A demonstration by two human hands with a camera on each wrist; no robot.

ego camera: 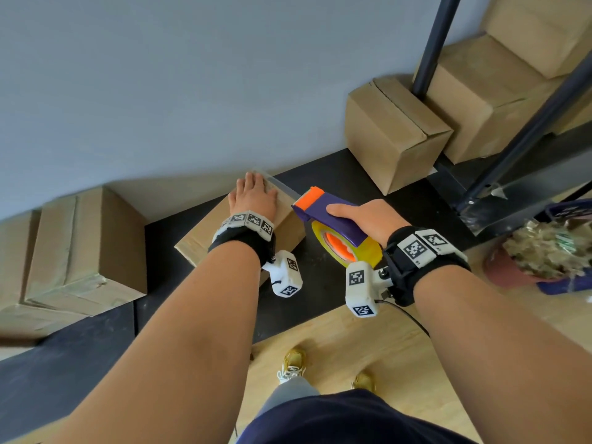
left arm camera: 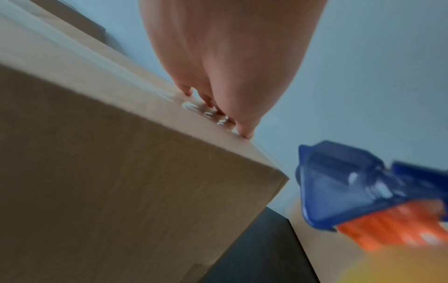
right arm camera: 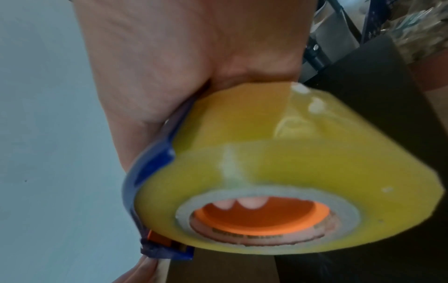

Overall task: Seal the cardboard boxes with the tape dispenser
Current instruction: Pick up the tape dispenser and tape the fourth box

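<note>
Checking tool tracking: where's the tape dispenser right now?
In the head view the tape dispenser is right of centre, gripped by the right hand, just off the right edge of the cardboard box that the left hand presses flat.

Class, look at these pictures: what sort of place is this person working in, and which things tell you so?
Probably a storeroom or packing area. Plain cardboard boxes stand about a dark metal rack, and the right hand holds a tape dispenser.
</note>
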